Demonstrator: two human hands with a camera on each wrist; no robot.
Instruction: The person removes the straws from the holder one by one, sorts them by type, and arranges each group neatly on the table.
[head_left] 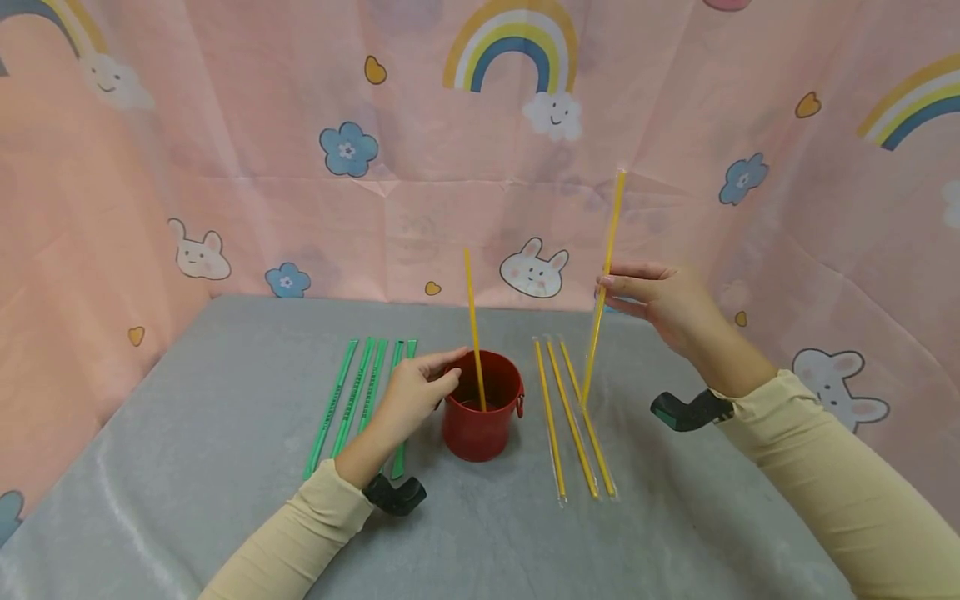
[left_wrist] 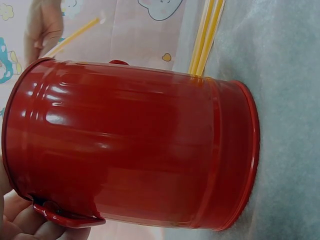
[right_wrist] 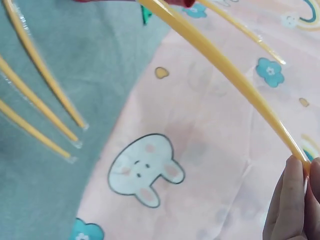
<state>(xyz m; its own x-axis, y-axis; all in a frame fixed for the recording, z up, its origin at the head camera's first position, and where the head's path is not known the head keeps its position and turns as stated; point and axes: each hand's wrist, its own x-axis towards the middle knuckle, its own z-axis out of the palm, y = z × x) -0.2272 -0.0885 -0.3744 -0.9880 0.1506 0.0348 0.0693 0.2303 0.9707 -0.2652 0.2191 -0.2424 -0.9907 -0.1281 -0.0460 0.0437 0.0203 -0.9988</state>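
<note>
A red metal bucket (head_left: 477,437) stands upright on the table, with one yellow straw (head_left: 472,308) leaning inside it. My left hand (head_left: 408,400) grips the bucket's rim on its left side, next to a small side handle (left_wrist: 65,217). To the right of the bucket, my right hand (head_left: 671,308) pinches another yellow straw (head_left: 613,221) in a clear wrapper around its middle. That straw is nearly upright, with its lower end near the straws on the table. Three wrapped yellow straws (head_left: 573,433) lie side by side there.
Several slim green packets (head_left: 348,400) with dark print lie left of the bucket, partly hidden by my left forearm. A grey cloth (head_left: 247,400) covers the table. Behind it hangs a pink patterned curtain (head_left: 435,208).
</note>
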